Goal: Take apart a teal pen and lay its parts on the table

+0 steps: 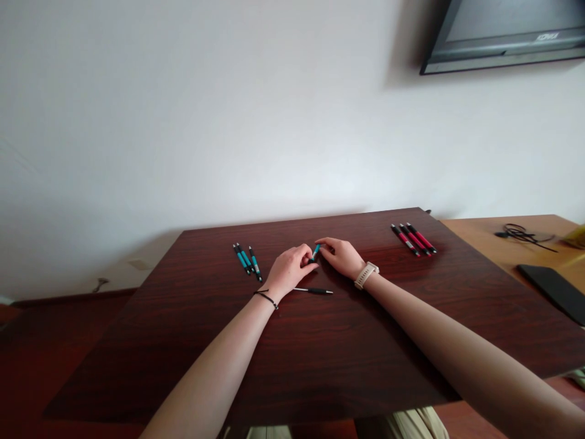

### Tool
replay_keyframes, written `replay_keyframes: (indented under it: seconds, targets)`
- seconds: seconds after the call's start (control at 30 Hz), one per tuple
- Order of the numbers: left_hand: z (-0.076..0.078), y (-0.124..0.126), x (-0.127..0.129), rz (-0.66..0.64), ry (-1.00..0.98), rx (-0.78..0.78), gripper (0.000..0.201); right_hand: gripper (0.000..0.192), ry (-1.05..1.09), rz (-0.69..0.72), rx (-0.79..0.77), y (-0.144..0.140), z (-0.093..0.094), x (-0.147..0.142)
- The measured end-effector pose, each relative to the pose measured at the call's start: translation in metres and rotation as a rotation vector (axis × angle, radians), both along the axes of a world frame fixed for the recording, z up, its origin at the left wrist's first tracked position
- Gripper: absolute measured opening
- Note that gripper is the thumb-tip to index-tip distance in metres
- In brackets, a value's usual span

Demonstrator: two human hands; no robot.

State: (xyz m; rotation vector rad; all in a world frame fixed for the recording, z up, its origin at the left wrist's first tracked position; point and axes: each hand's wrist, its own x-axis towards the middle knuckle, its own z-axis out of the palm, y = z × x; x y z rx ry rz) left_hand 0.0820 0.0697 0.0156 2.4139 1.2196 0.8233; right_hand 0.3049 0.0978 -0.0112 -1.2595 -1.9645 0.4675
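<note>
Seated at a dark wooden table [320,366], I watch both hands meet at its middle over one small teal pen part [315,250]. The left hand [289,268] pinches it from one side, fingers closed on the piece; the right hand [340,256] grips the other end, fingertips pressed together around it. The part sits just above the tabletop, between the two thumbs.

Just below the left wrist lies a thin pen refill [314,291], loose on the wood. In my judgement that is the weak spot: a nudge from the forearm could roll it toward the near edge, and the small teal piece, held only by fingertips, could slip and skitter away if the grip twists.

The count: three teal pens [247,260] lie together left of the hands, three red pens [414,239] lie side by side well to the right, one refill, and one teal piece in hand. A black cable [521,233] and a dark flat case [553,291] rest on the lighter side table [479,238]; a wall-mounted screen [503,36] hangs above.
</note>
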Motion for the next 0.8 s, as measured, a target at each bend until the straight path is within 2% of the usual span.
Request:
replay_keyframes:
  seconds: [0.2, 0.33, 0.6, 0.8]
  targets:
    - [-0.0004, -0.0005, -0.0002, -0.031, 0.05, -0.027, 0.017, 0.031, -0.208, -0.047, 0.003, -0.004, 0.0045, -0.0024]
    - [-0.0012, -0.0007, -0.0011, -0.052, 0.043, -0.035, 0.017, 0.031, -0.25, -0.052, -0.006, -0.0058, 0.0065, -0.0032]
    - [-0.004, 0.001, -0.0002, -0.118, 0.055, 0.004, 0.015, 0.03, -0.142, -0.055, 0.015, -0.0017, 0.0023, -0.0012]
    - [-0.0049, 0.0006, 0.0001, -0.114, 0.033, 0.018, 0.019, 0.04, 0.099, -0.032, -0.011, 0.0008, 0.0005, 0.0037]
